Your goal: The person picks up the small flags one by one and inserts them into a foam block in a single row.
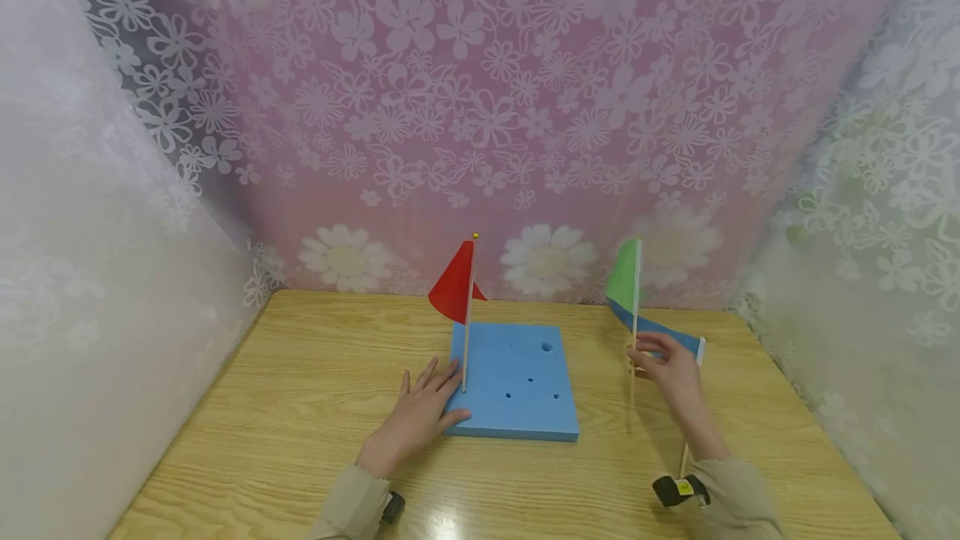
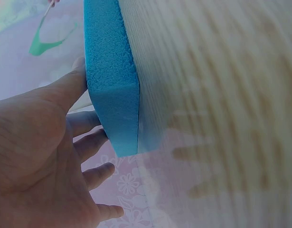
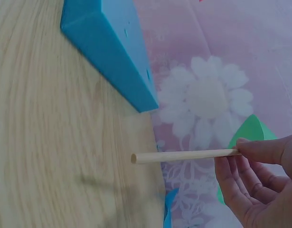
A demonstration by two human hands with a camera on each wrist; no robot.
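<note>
A blue foam block (image 1: 517,419) with several holes in its top lies on the table. My left hand (image 1: 416,419) rests at its left edge, fingers spread and straight, thumb on the near left corner. A red flag (image 1: 452,286) stands upright in a hole near that edge. To the right of the block, my right hand (image 1: 675,377) pinches the wooden stick (image 3: 183,156) of a green flag (image 1: 622,277) between thumb and fingertips. The stick is held upright, its bare lower end pointing down above the table.
A blue flag (image 1: 667,333) lies on the table behind and under my right hand, partly hidden by it. Its stick (image 1: 683,458) runs toward the near edge. Flowered curtains (image 1: 487,107) enclose the wooden table (image 1: 300,382) at the back and both sides.
</note>
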